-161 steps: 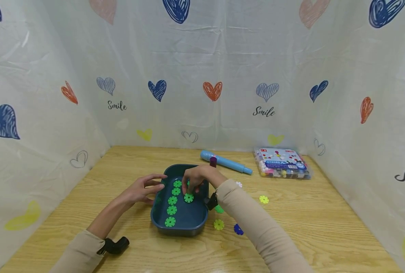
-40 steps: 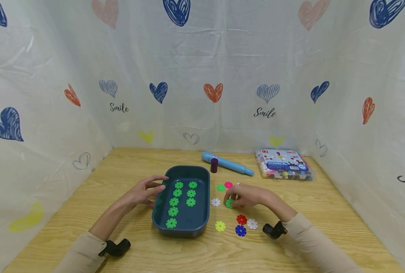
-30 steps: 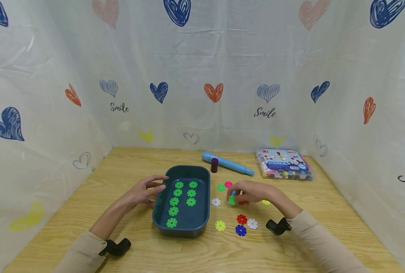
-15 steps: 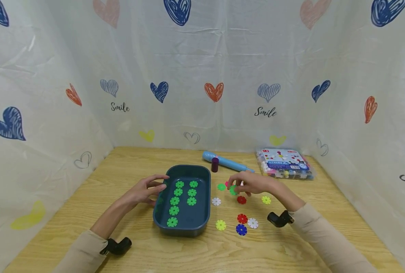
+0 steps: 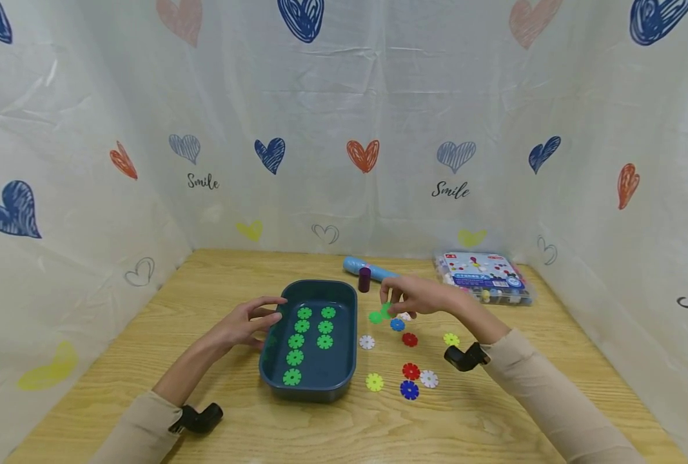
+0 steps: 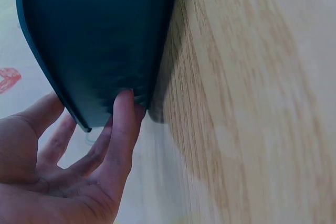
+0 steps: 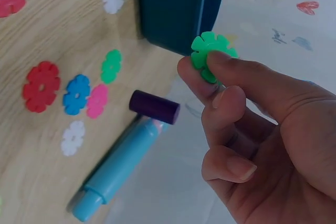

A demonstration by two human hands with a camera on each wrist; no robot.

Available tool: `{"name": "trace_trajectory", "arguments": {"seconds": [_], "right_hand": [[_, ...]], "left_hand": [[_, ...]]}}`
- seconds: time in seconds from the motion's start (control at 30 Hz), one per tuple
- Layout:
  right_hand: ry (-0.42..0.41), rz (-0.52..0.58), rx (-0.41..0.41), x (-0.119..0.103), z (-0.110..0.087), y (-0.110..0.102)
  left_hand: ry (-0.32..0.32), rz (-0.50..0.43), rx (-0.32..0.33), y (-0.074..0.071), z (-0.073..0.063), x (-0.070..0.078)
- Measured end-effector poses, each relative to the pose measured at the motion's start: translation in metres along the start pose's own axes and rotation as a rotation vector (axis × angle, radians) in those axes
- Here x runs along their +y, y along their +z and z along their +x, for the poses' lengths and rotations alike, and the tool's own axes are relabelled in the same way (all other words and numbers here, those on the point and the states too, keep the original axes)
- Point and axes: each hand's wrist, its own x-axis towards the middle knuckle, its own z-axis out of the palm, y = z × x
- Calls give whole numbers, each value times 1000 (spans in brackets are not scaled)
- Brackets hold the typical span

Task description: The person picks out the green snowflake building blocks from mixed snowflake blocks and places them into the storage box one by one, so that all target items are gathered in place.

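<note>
My right hand [image 5: 422, 296] pinches a green flower-shaped disc [image 7: 202, 60] between thumb and index finger, over the table right of the dark blue tray [image 5: 326, 370]. My left hand [image 5: 239, 324] holds the tray's left side. In the left wrist view, its fingers [image 6: 125, 108] lie against the outer wall while another digit reaches over the rim. Inside the tray, green discs lie in two columns: several in the left one [image 5: 295, 341], three in the right one [image 5: 325, 327]. Another green disc [image 5: 375, 317] lies on the table beside the held one.
Loose discs lie right of the tray: blue [image 5: 398, 325], red [image 5: 410, 339], white [image 5: 367, 342], yellow [image 5: 374, 382], dark blue [image 5: 409, 390] and others. Behind them are a purple cylinder [image 5: 364, 280], a light blue tube [image 5: 358, 265] and a clear boxed set [image 5: 485, 277].
My right hand left a third green disc in the tray's right column, then picked up another from the table and carried it away from me. My left hand stays at the tray.
</note>
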Motion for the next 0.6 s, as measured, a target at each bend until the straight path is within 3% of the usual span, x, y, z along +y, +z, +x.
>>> {"name": "trace_trajectory", "arguments": {"seconds": [0.4,0.6], "right_hand": [[-100,-82,-34,-30,30,-12],[-104,-109,-70,-44,49,-12]], "left_hand": [[-2,7,-4,1,0,-1],[-2,12,3,0,1,0]]}}
